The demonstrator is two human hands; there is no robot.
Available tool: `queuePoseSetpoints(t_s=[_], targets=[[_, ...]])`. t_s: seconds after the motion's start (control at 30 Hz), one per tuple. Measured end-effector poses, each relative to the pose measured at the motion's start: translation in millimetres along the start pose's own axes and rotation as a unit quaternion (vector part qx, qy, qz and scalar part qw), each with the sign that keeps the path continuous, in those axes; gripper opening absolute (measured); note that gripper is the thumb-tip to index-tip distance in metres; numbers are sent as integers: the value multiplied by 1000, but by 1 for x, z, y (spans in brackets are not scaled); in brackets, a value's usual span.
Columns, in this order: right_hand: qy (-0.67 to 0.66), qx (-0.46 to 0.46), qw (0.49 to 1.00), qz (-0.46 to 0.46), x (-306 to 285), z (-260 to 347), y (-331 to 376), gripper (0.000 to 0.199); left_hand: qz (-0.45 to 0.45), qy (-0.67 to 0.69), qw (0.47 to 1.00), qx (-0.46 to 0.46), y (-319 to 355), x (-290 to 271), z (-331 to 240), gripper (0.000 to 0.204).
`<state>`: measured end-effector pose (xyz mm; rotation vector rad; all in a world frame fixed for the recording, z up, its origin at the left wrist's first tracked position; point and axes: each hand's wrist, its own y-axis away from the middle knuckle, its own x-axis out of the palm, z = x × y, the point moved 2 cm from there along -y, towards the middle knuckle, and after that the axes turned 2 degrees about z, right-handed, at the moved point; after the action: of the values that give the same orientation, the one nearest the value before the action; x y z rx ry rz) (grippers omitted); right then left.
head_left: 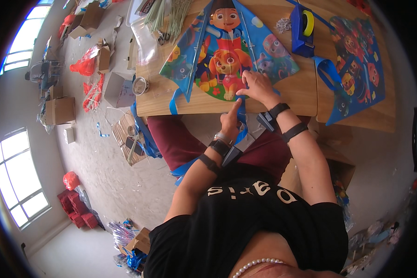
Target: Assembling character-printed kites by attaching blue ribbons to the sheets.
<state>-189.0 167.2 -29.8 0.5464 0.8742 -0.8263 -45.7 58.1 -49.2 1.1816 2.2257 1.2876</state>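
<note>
A blue kite [227, 65] printed with cartoon puppies and a child lies flat on the wooden table, thin rods running along both sides. At its lower tip, my left hand [230, 121] points its index finger up to the edge, its other fingers curled against a blue ribbon [243, 132] that hangs over the table edge. My right hand [260, 88] hovers at the kite's lower right, thumb and index finger apart, with nothing visible between them. Another blue ribbon [173, 103] hangs from the kite's left corner.
To the right stand a blue tape dispenser [302, 39] and a second printed kite [359, 69]. A small white pile [283, 25] lies beside the dispenser. Pale sticks [173, 18] and a tape roll [140, 85] are at the left. A cardboard box [60, 110] sits on the littered floor.
</note>
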Motion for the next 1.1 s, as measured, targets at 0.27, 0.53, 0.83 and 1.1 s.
queuePoseSetpoints(t_s=[0.27,0.53,0.83,1.1], targets=[[-1,-6,1000,-5,1,0,0,48,-4,-2,1000,3,-5,-4,3,43],[-13,5,1000,-11,7,-9,-3,35,9,11,1000,11,2,1,-2,38],[-30,-11,1000,3,-2,-2,1,38,11,22,1000,12,2,-2,-2,37],[-17,-24,999,-28,-1,1,1,38,5,19,1000,17,-1,-1,-2,38]])
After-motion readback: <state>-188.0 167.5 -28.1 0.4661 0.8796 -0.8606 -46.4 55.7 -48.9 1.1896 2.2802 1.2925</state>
